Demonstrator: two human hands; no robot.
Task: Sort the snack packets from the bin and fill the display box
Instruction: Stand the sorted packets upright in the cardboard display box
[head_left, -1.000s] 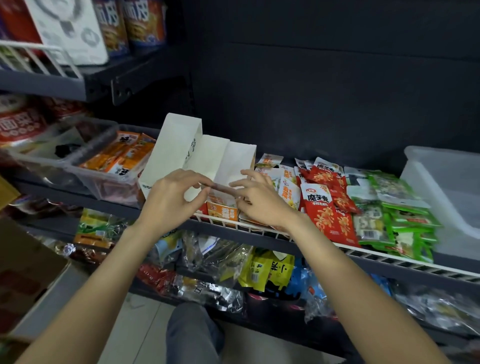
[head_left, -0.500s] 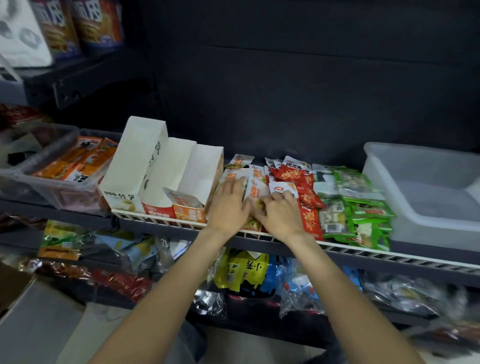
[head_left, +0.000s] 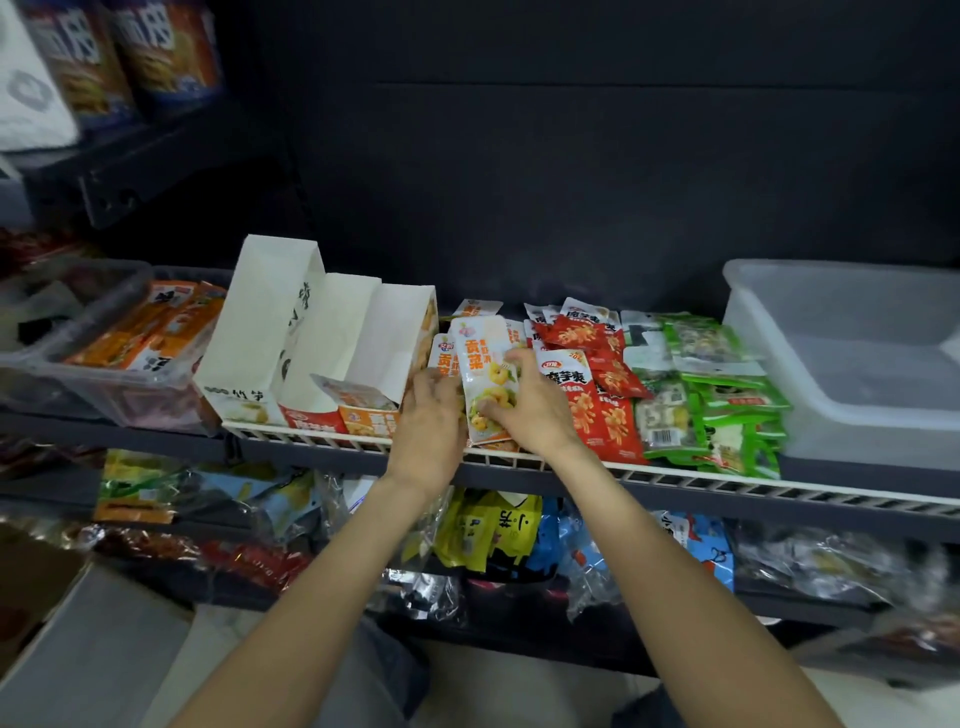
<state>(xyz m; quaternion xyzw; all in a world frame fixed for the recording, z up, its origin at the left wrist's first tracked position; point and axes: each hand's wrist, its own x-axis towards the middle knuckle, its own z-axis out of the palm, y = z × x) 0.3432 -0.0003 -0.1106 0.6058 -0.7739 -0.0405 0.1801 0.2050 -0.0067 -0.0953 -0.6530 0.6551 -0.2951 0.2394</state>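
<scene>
A: Where is the orange-and-white packet found?
B: On the shelf, just right of the orange display box, lifted off its pile; it is pinched by the right hand.
A: And the left hand?
B: Its fingers are curled at the packet's left edge; a grip cannot be told. Red packets lie just beside.

Both hands on orange packets
</scene>
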